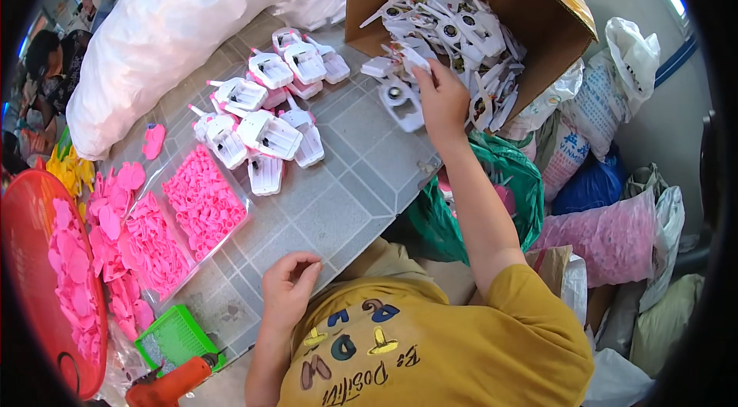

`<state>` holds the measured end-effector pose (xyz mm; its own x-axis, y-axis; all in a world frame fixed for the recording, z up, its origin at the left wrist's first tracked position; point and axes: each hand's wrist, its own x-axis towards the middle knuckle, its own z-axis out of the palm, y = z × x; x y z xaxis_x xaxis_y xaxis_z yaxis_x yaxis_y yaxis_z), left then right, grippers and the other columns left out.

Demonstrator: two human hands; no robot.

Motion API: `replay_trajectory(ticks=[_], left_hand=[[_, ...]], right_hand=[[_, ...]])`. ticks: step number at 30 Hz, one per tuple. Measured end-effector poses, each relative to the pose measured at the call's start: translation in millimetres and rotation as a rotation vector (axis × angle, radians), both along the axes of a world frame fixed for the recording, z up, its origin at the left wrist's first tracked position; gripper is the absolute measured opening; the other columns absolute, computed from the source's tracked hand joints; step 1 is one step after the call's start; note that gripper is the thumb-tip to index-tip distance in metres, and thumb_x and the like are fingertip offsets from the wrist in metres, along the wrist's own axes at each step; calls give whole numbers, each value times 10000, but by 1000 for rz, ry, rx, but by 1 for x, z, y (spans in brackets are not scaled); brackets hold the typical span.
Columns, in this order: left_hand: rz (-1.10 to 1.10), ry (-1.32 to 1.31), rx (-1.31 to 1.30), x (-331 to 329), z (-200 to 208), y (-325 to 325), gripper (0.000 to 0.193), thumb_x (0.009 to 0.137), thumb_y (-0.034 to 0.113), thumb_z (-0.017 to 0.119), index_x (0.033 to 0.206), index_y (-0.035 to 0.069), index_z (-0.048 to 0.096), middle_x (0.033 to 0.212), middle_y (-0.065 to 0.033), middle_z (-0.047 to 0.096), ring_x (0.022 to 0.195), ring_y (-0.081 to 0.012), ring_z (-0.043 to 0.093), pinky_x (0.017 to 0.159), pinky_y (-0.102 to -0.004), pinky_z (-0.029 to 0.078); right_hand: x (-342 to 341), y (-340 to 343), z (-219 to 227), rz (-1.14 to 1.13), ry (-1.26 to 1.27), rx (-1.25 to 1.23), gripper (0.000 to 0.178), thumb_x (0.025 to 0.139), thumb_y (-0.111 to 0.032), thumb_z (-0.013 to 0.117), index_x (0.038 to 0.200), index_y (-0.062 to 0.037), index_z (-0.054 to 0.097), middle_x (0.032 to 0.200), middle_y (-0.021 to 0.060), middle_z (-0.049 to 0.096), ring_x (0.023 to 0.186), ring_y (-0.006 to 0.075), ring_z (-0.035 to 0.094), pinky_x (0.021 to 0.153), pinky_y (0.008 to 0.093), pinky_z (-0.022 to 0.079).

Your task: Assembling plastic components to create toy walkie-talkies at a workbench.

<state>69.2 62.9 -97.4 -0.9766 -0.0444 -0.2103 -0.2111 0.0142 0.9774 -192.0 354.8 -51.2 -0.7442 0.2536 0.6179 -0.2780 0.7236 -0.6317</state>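
My right hand reaches to the mouth of a cardboard box. Its thumb and fingers are closed on a white plastic toy shell. Beside it on the tabletop lies another white shell with a round metal part. Many similar white shells with wires and round black parts are heaped inside the box. My left hand rests at the table's near edge, fingers loosely curled in, nothing visible in them. Farther off on the grey table sits a cluster of white-and-pink toy bodies, their hollow sides up.
Small pink parts fill a clear tray at left. A red basin holds pink pieces. A green basket and an orange power tool sit near left. A green bag, sacks and a large white bag surround the table.
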Motion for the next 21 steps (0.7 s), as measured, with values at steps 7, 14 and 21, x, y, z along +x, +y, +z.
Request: replay_trajectory(ticks=[7, 14, 21], left_hand=[[-93, 11, -54, -10, 7, 12, 99, 920, -4, 660, 1017, -15, 679, 913, -42, 699, 850, -103, 650, 771, -244, 511], [-153, -5, -46, -12, 4, 17, 94, 917, 2, 669, 1008, -16, 686, 903, -35, 698, 841, -96, 645, 764, -242, 510], [-169, -4, -82, -10, 1, 18, 94, 917, 4, 673, 1008, -16, 686, 898, -22, 690, 832, -87, 636, 755, -240, 508]], right_hand=[[48, 7, -29, 81, 311, 352, 201, 809, -70, 755, 1002, -47, 705, 921, 116, 712, 850, 304, 662, 746, 383, 509], [81, 10, -49, 302, 194, 415, 278, 747, -94, 777, 1016, -100, 704, 1059, 74, 694, 928, 324, 637, 828, 423, 510], [71, 18, -48, 281, 62, 160, 284, 792, -90, 752, 1063, -69, 671, 1185, 104, 635, 1056, 351, 575, 888, 453, 466]])
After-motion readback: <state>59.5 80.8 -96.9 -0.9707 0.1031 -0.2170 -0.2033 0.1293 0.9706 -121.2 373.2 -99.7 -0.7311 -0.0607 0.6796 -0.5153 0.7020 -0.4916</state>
